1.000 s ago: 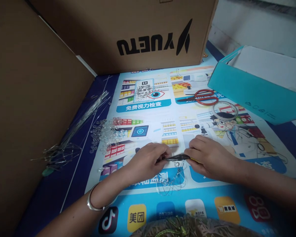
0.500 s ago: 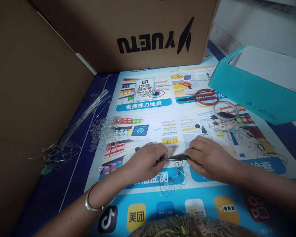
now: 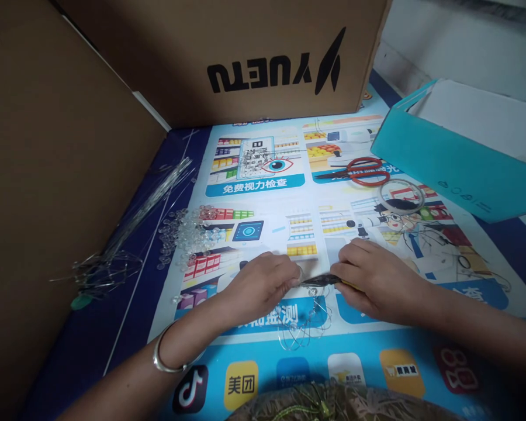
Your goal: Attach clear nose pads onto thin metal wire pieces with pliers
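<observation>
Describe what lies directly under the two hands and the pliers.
Under the left hand, right hand and pliers lies the printed poster, with looped wire hanging below. The hands cover whatever print lies beneath.

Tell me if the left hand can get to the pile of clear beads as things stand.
Probably yes: the clear beads lie just beyond the left hand with bare mat between, but its fingers are pinching the wire piece.

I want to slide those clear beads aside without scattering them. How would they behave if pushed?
The beads are small, rounded and loose, so they would probably roll and spread rather than move together. They look light, so a slight nudge should shift them. The glossy mat likely gives little grip, and some could run toward the wire bundle.
</observation>
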Tool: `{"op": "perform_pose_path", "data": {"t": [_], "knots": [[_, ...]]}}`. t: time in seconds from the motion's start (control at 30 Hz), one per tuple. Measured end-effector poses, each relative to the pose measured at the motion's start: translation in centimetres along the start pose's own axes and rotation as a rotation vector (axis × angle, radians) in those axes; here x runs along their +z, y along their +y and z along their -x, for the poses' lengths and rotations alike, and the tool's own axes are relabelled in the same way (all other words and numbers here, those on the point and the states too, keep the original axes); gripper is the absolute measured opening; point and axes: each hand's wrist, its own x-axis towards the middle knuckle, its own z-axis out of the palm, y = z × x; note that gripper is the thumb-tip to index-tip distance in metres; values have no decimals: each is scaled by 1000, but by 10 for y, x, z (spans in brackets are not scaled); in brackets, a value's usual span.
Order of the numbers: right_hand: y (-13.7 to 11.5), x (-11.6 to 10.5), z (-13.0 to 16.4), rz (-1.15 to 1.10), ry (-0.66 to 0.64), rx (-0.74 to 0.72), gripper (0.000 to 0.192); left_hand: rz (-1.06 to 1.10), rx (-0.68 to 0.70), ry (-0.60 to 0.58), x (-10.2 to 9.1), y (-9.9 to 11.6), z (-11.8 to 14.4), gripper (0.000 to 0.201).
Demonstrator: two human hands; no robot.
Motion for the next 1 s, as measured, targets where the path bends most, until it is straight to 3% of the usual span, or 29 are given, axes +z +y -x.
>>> {"op": "perform_pose_path", "data": {"t": [0.57, 1.0], "knots": [[-11, 0, -2, 170, 36, -32, 22, -80, 124, 64, -3, 1, -1, 18], [-13, 1, -3, 178, 21, -27, 21, -52, 105, 31, -6, 2, -2, 20]]}}
